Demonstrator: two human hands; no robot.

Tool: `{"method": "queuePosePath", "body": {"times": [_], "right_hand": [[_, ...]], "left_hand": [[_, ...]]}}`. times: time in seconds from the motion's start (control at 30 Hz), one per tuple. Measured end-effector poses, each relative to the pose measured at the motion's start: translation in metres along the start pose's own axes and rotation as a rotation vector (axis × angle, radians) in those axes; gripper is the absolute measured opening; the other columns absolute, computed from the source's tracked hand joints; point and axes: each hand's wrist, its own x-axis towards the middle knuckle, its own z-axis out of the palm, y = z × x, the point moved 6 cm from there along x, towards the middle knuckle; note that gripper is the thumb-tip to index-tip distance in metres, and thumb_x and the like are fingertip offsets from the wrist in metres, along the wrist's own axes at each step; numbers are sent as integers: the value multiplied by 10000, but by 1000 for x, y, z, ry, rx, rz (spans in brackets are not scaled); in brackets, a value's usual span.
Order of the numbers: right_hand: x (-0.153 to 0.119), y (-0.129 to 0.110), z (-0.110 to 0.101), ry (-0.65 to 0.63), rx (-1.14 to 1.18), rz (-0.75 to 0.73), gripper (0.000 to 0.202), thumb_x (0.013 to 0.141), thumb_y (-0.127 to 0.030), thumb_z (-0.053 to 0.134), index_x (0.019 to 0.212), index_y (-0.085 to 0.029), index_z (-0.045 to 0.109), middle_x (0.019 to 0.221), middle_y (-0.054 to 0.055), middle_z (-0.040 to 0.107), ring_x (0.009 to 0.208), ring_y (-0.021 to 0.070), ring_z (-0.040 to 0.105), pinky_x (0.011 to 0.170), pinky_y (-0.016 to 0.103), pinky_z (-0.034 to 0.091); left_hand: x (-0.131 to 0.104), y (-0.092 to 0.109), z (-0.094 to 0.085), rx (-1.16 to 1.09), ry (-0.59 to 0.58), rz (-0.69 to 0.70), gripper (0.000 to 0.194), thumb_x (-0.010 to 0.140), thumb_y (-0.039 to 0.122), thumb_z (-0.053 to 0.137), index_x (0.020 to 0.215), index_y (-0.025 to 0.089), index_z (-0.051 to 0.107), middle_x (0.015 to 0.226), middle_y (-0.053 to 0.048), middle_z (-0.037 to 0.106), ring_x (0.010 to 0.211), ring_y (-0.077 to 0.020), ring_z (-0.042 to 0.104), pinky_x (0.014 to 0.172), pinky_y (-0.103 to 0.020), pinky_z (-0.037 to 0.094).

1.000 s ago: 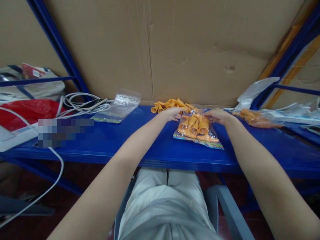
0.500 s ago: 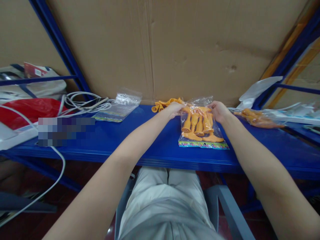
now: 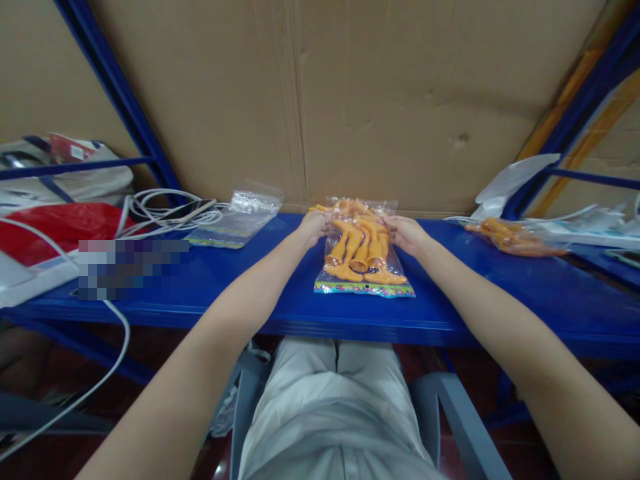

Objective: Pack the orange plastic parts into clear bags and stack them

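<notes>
A clear plastic bag (image 3: 364,288) with a colourful printed strip lies on the blue tabletop in front of me. Inside are several orange plastic pieces (image 3: 357,250), shaped like legs or boots with hollow round ends. My left hand (image 3: 314,227) pinches the bag's upper left edge, and my right hand (image 3: 407,235) grips its upper right side. More orange pieces (image 3: 320,209) show at the far end of the bag, partly covered by it; I cannot tell which of them are inside.
Left on the blue table (image 3: 280,287) lies an empty clear bag (image 3: 235,227), beside coiled white cables (image 3: 170,207) and a red bag (image 3: 60,230). To the right sits another bag of orange pieces (image 3: 515,237). A cardboard wall (image 3: 360,100) stands behind.
Both hands and the bag of orange pieces have shifted left. The bag now lies in front of the loose orange pieces that were beside it.
</notes>
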Motion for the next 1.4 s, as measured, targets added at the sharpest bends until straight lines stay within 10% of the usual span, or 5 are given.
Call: {"method": "queuePosePath", "body": {"times": [0.4,0.73,1.03,1.4], "right_hand": [[5,11,-8,-169,-85,55,246,797,59,575,736,-151,687,649,19,689,572,80,636,593,176,533],[13,7,-16,-204,-217,-43,250,664,59,605,573,-162,679,661,38,704,598,112,655,601,218,561],[28,2,-9,-218,-669,-290,198,619,-54,559,475,-187,577,500,-5,579,499,112,555,576,264,509],[16,-3,-1,-243,-934,-438,607,754,-720,554,448,-200,497,445,32,508,432,128,489,491,302,433]], "left_hand": [[0,-15,-14,153,-208,-49,128,721,67,698,807,160,680,683,-22,705,650,-132,682,820,-324,561],[4,-15,-15,254,-138,-14,202,627,-32,547,566,151,607,597,-33,684,620,-147,683,694,-288,583],[1,6,-6,996,-96,459,220,565,-14,452,516,180,543,525,27,581,646,-161,636,690,-262,514],[-8,15,2,1175,-38,753,226,612,32,442,573,187,602,703,-31,697,780,-192,664,748,-279,485]]}}
